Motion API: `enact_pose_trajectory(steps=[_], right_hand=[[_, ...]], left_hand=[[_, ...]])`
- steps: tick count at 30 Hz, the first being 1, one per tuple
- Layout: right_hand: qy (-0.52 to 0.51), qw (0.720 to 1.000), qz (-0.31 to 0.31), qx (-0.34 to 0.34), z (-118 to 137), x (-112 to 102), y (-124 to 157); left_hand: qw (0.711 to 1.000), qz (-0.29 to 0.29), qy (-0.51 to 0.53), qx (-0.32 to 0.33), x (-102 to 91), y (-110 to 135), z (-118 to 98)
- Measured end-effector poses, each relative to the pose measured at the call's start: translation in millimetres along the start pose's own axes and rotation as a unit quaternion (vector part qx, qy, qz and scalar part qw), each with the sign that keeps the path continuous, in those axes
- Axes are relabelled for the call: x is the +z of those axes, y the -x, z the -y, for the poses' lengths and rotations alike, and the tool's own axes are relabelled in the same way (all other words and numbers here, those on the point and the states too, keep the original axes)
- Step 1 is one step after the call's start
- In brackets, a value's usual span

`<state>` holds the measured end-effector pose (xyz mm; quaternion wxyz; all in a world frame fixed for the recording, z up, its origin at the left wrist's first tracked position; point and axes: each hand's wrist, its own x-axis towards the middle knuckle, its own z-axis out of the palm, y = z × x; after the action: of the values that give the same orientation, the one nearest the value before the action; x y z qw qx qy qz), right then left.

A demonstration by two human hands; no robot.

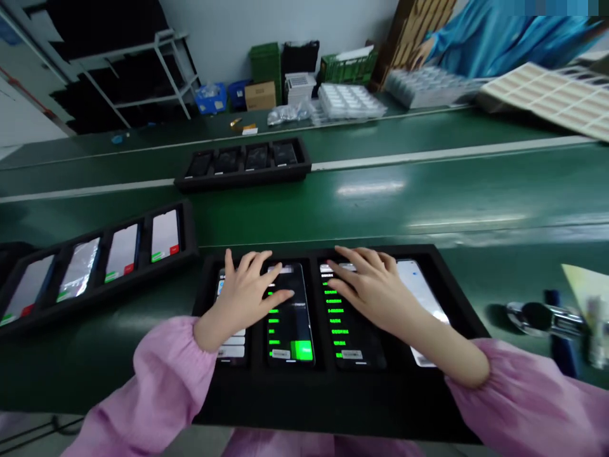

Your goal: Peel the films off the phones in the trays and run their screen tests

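My left hand (245, 298) lies spread across the first two smartphones in a black foam tray (342, 403), its fingertips on the second phone's lit screen (290, 324). My right hand (371, 292) rests with fingers apart on the third phone (354, 333), which shows green text. Its wrist covers part of the fourth phone (423, 298). The leftmost phone (231, 317) is mostly hidden under my left palm. Neither hand grips anything. Pink sleeves cover both forearms.
A green conveyor belt (380, 203) runs across the view. On it sit a tray of lit phones (95, 266) at left and a tray of dark phones (242, 166) beyond. A metal tool (537, 317) lies at right. A blue-sleeved co-worker (499, 38) stands far right beside stacked trays.
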<state>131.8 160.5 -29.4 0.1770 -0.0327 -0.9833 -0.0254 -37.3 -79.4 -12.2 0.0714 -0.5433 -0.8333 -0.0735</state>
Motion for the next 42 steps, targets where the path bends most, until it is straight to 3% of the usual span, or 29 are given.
enact_pose_trajectory(steps=[5, 7, 12, 22, 27, 33, 38, 42], right_hand=[[-0.045, 0.998, 0.003, -0.041, 5, -18, 26], [-0.053, 0.998, -0.015, -0.031, 3, -22, 28], [-0.047, 0.998, -0.035, -0.019, 1, -15, 17], [-0.073, 0.996, -0.036, -0.037, 2, -1, 14], [-0.093, 0.995, -0.017, -0.019, 4, -2, 13], [-0.094, 0.996, -0.008, 0.002, 4, -14, 15], [-0.075, 0.988, -0.095, 0.097, -27, -40, 42], [-0.087, 0.981, -0.103, 0.139, -50, -48, 86]], left_hand=[[0.995, 0.007, 0.066, 0.074, -3.3, 32, -2], [0.996, -0.018, 0.063, 0.059, -4.4, 37, 4], [0.998, -0.065, 0.018, -0.003, 3.5, 26, 15], [0.997, -0.067, 0.028, 0.009, 5.9, 31, 5], [0.998, -0.043, -0.005, 0.043, 10.9, 30, 11], [0.993, -0.064, -0.038, 0.089, 12.5, 32, 20], [0.993, -0.063, -0.037, 0.092, 16.7, 31, 19], [0.995, -0.059, -0.035, 0.069, 12.9, 33, 22]])
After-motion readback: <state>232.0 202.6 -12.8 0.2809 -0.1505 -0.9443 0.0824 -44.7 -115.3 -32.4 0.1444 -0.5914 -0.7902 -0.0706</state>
